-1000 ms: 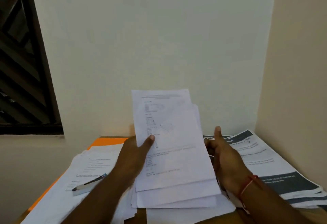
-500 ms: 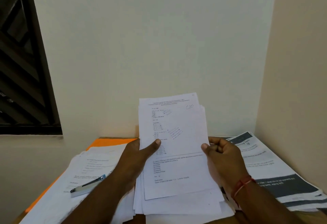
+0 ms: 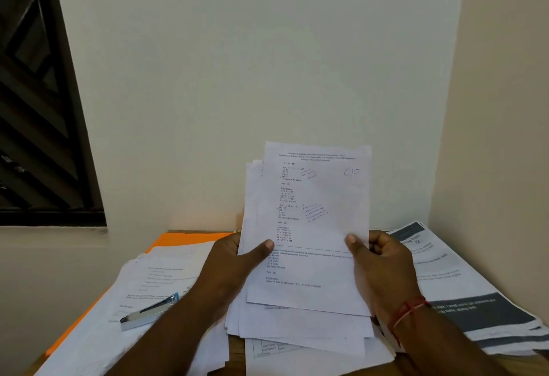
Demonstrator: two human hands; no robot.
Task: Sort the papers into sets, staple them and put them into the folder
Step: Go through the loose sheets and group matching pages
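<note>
Our left hand (image 3: 231, 268) and right hand (image 3: 383, 271) together pinch one sheaf of papers (image 3: 315, 203). One stapler (image 3: 148, 311) and one orange folder (image 3: 184, 239) lie at the left edge of the table (image 3: 236, 358).

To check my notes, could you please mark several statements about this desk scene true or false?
1. The left hand and right hand both hold the sheaf of papers. True.
2. The stapler is in the right hand. False: it lies untouched on the loose sheets at left.
3. The sheaf's front page bears a handwritten mark near its upper right corner. True.
4. The orange folder lies on top of the loose sheets. False: it lies beneath them.
</note>
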